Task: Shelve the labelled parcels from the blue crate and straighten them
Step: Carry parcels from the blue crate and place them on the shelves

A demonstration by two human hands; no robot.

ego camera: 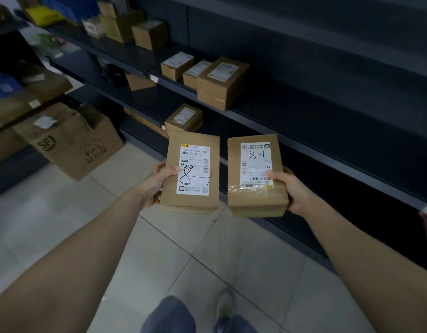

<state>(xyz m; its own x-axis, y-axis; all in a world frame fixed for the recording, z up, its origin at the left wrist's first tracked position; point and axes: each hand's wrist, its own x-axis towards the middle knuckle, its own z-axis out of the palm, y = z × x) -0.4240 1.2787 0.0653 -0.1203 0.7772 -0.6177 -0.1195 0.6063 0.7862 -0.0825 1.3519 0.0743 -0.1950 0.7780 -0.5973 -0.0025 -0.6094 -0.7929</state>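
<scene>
I hold two brown parcels side by side over the tiled floor, in front of the dark shelving. My left hand grips the left parcel by its left edge, thumb on its white label marked "8-1". My right hand grips the right parcel by its right edge, thumb on its label, also marked "8-1". Three labelled brown parcels stand on the middle shelf above, and one more parcel sits on the lower shelf just behind the held ones. The blue crate is not in view.
Dark metal shelves run diagonally from upper left to right, bare on the right side. More boxes sit on the upper shelf at far left. A large open carton stands on the floor at left. My legs and shoe show below.
</scene>
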